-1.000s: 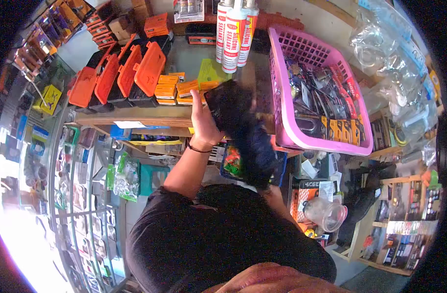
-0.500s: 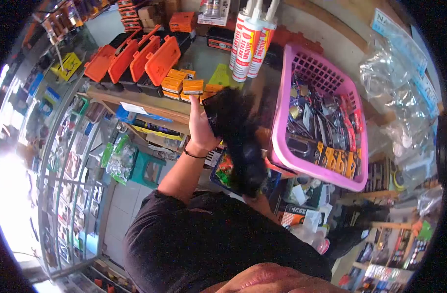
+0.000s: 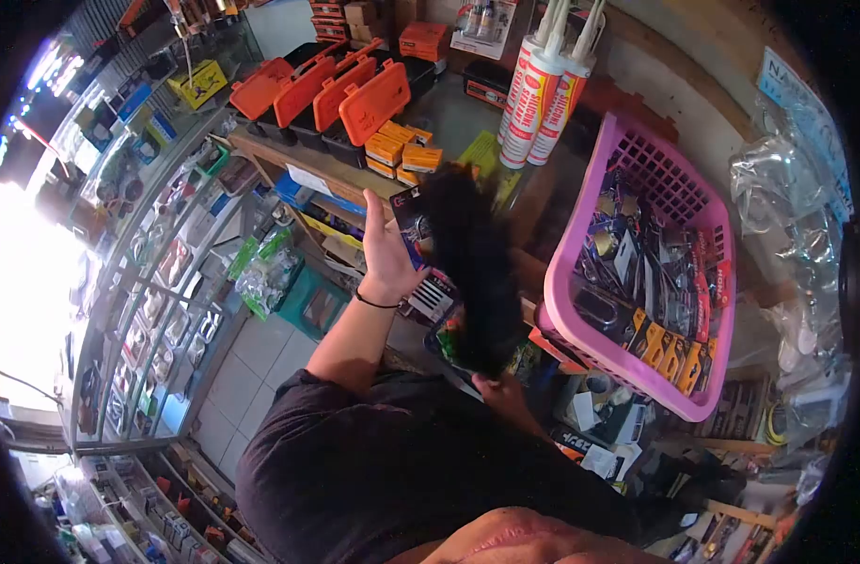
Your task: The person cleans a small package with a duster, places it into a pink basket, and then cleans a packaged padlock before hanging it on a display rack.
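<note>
My left hand [image 3: 388,256], with a dark band at the wrist, holds a dark printed package [image 3: 413,226] at its edge, thumb pointing up and fingers mostly hidden. A fluffy black duster [image 3: 477,273], blurred by motion, lies across the package's right side. At its lower end my right hand [image 3: 501,390] is closed around it, low in front of the black shirt; the handle is hidden. Beneath the duster, a container with green items [image 3: 446,340] shows in part. Another package with white stripes [image 3: 432,297] is just right of my left wrist.
Orange-lidded boxes [image 3: 373,101] and small orange cartons [image 3: 420,158] stand on the counter beyond my hands. Silicone sealant tubes [image 3: 543,103] stand upright behind. A pink basket [image 3: 627,376] of packaged goods is at the right. Glass shelving and a green stool [image 3: 312,299] are at the left.
The view has turned, so the counter goods and pink basket appear farther right. The duster has shifted over the package, uncovering more of its face. Both hands keep their hold.
</note>
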`<action>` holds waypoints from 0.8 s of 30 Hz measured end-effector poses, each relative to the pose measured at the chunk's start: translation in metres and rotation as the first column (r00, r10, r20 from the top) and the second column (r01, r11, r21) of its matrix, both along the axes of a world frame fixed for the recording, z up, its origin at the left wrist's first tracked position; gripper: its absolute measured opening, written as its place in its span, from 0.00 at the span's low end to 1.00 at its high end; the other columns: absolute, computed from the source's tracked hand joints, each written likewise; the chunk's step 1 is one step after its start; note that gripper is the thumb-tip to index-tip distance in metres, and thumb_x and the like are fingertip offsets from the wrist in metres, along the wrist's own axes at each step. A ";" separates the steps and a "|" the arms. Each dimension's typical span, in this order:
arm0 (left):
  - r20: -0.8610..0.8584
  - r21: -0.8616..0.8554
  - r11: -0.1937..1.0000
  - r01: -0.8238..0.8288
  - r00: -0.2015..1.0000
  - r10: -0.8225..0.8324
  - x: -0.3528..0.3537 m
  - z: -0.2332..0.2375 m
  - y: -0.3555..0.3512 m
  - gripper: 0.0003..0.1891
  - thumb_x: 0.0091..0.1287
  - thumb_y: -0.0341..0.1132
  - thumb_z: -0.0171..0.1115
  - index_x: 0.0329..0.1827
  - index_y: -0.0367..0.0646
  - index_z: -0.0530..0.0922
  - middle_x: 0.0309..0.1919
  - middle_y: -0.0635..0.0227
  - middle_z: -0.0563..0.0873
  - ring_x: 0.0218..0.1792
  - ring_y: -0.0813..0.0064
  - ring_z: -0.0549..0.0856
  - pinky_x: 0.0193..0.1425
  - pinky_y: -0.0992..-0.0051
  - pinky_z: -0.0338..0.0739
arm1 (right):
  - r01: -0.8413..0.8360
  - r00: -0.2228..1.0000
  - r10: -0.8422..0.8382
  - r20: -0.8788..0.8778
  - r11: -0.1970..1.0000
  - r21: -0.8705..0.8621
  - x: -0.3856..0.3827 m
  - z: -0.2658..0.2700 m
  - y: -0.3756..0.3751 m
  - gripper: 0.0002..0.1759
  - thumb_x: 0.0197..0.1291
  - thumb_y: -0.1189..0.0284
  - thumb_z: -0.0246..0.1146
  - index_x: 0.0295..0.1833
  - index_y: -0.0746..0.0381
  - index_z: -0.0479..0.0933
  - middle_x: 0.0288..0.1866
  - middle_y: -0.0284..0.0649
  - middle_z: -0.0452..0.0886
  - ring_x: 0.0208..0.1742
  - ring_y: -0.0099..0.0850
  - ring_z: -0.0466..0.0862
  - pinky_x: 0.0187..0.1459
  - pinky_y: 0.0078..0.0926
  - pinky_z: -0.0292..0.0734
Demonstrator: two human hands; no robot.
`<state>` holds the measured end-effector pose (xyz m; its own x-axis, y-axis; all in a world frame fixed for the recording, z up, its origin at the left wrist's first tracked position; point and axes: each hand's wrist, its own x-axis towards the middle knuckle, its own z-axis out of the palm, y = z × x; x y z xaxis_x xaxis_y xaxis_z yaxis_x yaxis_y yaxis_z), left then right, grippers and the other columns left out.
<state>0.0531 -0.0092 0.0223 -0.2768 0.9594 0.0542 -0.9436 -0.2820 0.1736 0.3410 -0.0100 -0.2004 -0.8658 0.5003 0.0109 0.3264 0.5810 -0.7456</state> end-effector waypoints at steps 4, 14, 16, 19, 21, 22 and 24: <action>-0.423 0.448 0.858 0.253 0.905 -0.046 -0.019 -0.020 0.010 0.44 0.59 0.68 0.31 0.65 0.38 0.54 0.61 0.51 0.64 0.60 0.53 0.66 0.60 0.54 0.63 | 0.145 0.959 -0.184 -0.217 0.972 -0.185 -0.014 0.029 -0.009 0.18 0.49 0.61 0.63 0.21 0.65 0.72 0.14 0.38 0.73 0.22 0.19 0.75 0.23 0.27 0.67; -0.210 0.037 0.995 0.092 0.974 -0.082 -0.003 0.005 -0.007 0.49 0.54 0.73 0.28 0.63 0.34 0.57 0.53 0.47 0.72 0.53 0.50 0.72 0.54 0.51 0.66 | 0.294 0.954 -0.273 0.121 0.783 -0.548 -0.011 0.026 -0.030 0.15 0.53 0.68 0.60 0.46 0.62 0.77 0.27 0.46 0.72 0.33 0.39 0.76 0.30 0.34 0.70; 0.039 -0.026 0.990 0.140 0.990 -0.139 -0.003 0.006 -0.004 0.50 0.53 0.74 0.28 0.63 0.34 0.57 0.53 0.48 0.72 0.53 0.50 0.72 0.54 0.50 0.66 | 0.315 0.939 -0.295 0.175 0.944 -0.100 -0.003 -0.017 -0.036 0.19 0.49 0.60 0.62 0.40 0.63 0.77 0.31 0.46 0.81 0.37 0.35 0.82 0.35 0.30 0.73; -0.378 0.205 0.946 0.252 0.912 -0.161 -0.014 -0.015 0.004 0.49 0.53 0.74 0.29 0.64 0.38 0.55 0.55 0.49 0.69 0.53 0.52 0.72 0.55 0.53 0.67 | 0.229 0.937 -0.234 0.259 0.972 0.049 0.003 -0.020 -0.045 0.19 0.49 0.62 0.63 0.43 0.63 0.75 0.32 0.46 0.81 0.37 0.35 0.82 0.35 0.31 0.73; -0.304 0.204 0.940 0.273 0.931 -0.204 -0.015 -0.012 0.008 0.49 0.52 0.74 0.32 0.64 0.39 0.56 0.56 0.47 0.68 0.53 0.52 0.72 0.53 0.51 0.68 | 0.381 0.902 -0.369 0.224 0.924 -0.011 -0.001 0.000 -0.051 0.19 0.49 0.63 0.63 0.43 0.64 0.74 0.31 0.46 0.81 0.35 0.36 0.82 0.34 0.31 0.72; -0.293 0.210 0.935 0.287 0.930 -0.220 -0.013 -0.009 0.010 0.49 0.52 0.74 0.32 0.64 0.39 0.56 0.56 0.47 0.68 0.53 0.52 0.72 0.53 0.51 0.68 | 0.504 0.855 -0.484 0.184 0.860 -0.078 -0.002 0.008 -0.053 0.18 0.49 0.64 0.62 0.43 0.65 0.74 0.30 0.47 0.80 0.33 0.36 0.82 0.33 0.31 0.72; 0.019 0.000 0.986 0.170 0.985 -0.170 -0.007 0.005 0.011 0.49 0.51 0.75 0.33 0.64 0.39 0.56 0.56 0.46 0.68 0.52 0.51 0.73 0.51 0.51 0.70 | 0.451 0.852 -0.429 0.301 0.892 -0.004 -0.001 0.008 -0.059 0.17 0.49 0.66 0.62 0.42 0.66 0.74 0.29 0.46 0.80 0.32 0.36 0.81 0.32 0.32 0.71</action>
